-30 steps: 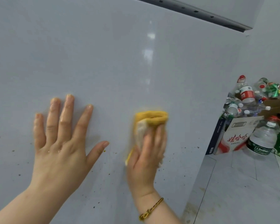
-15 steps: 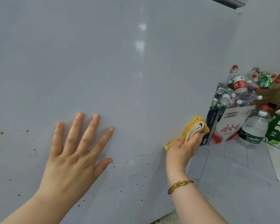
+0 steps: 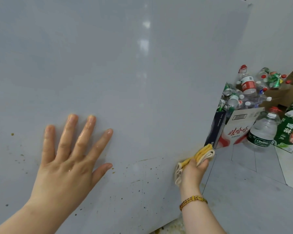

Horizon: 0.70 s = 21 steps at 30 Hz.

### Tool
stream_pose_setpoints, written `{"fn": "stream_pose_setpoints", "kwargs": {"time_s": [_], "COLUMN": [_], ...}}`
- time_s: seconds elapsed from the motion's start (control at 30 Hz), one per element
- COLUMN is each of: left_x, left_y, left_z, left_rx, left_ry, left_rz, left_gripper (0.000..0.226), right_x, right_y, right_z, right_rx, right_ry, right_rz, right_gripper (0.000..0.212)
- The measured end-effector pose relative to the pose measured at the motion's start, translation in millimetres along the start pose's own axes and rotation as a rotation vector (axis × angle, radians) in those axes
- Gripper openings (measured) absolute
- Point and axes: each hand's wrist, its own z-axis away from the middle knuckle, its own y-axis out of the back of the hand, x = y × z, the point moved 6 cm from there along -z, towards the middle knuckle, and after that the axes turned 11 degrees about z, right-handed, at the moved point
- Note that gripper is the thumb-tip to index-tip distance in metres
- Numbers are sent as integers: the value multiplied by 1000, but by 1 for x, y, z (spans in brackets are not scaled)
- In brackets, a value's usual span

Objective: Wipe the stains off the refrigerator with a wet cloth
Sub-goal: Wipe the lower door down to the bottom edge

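Fridge (image 3: 125,73): big pale-grey glossy panel, filling most of the view; light glints running up the middle.
Stains (image 3: 139,190): brown specks scattered low on the panel, mostly btwn the two hands; a few more dots far left, beside L hand; thin brownish streak just above the specks.
L hand (image 3: 69,166): flat against the panel, fingers straight and spread, thumb out to the side; wet sheen on the fingers; holding nothing.
R hand (image 3: 192,173): down low at the fridge's right edge, fingers curled round the cloth, clamped on it.
Cloth (image 3: 204,153): yellow w/ whitish underside, bunched up in R hand, pressed to the panel's right edge near the bottom corner; folds poking out above the fingers, pale tail hanging left of the palm.
Bracelet (image 3: 192,200): woven yellow-red band on R wrist.
Floor (image 3: 243,191): grey tiles to the right of the fridge; brownish grime along the fridge's base.
Bottle heap (image 3: 247,92): empty plastic bottles & crushed green cans piled behind the fridge's edge, red caps showing.
White carton (image 3: 237,130): red characters, barcode label, standing on the tiles under the heap.
Dark box (image 3: 216,129): upright, wedged btwn white carton and fridge edge.
Big bottle (image 3: 264,130): clear, red cap, green label, upright just beside the white carton.
Green carton (image 3: 289,134): right of the big bottle, cut off by the frame edge.
Wall (image 3: 277,31): plain white, upper right.
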Motion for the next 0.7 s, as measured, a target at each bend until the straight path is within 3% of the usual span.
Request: {"fn": "stream_pose_setpoints", "kwargs": {"time_s": [0.07, 0.13, 0.27, 0.37, 0.43, 0.57, 0.7], "left_x": [0, 0, -1, 0, 0, -1, 0], "left_y": [-2, -3, -4, -4, -3, -4, -6], "left_z": [1, 3, 3, 3, 3, 4, 4], "left_rx": [8, 11, 17, 17, 23, 18, -8], "left_ry": [-1, -3, 1, 6, 3, -10, -5], "left_rz": [-3, 1, 3, 4, 3, -23, -26], "left_gripper": [68, 68, 68, 66, 67, 71, 73], "right_x": [4, -22, -95, -91, -52, 40, 58], "right_y": [-1, -2, -16, -23, -21, -13, -21], "right_z": [7, 12, 47, 69, 65, 58, 50], "right_rx": [-18, -14, -23, 39, 56, -25, -11], "right_ry": [-14, 93, 576, 830, 696, 80, -94], "right_rz": [-28, -12, 103, 171, 163, 115, 40], "right_gripper": [51, 54, 53, 55, 57, 58, 58]}}
